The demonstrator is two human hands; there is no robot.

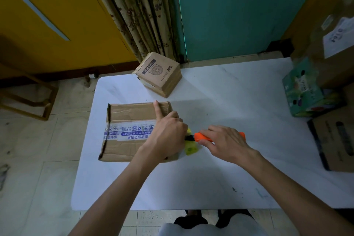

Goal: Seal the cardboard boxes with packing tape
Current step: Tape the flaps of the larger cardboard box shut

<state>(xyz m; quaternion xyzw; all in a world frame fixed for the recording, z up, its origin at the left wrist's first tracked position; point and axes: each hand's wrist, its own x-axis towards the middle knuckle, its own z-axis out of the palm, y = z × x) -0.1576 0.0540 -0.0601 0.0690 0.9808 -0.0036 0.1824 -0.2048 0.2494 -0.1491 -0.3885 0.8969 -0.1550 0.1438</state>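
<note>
White table [220, 168] on a tiled floor. Behind it, at 12 o'clock, hang a curtain [134, 11] and a teal door [239, 9], w/ a yellow wall [63, 25] at 10.

We see the box [124, 113] lying flat on the table's 9 o'clock half, lid up. A strip of printed tape [130, 132] runs L–R across its middle.

The L hand [166, 132] rests on the box's 3 o'clock end. Its index finger [157, 110] is straight, points to 12 and lies flat on the lid. The other fingers curl over the edge, and we cannot tell whether they grip anything.

The R hand [226, 140], just beside it at 3 o'clock, is closed round an orange cutter [200, 137]. The cutter's black tip points to 9 and meets a yellow-green piece [190, 147] at the box's edge, betw. the two hands. What that piece is we cannot tell.

A small box [159, 74] sits at an angle at the table's 12 o'clock edge, well apart. A green box [304, 92] stands at the 3 o'clock edge, w/ a brown carton [335, 140] beside it at 4.
</note>
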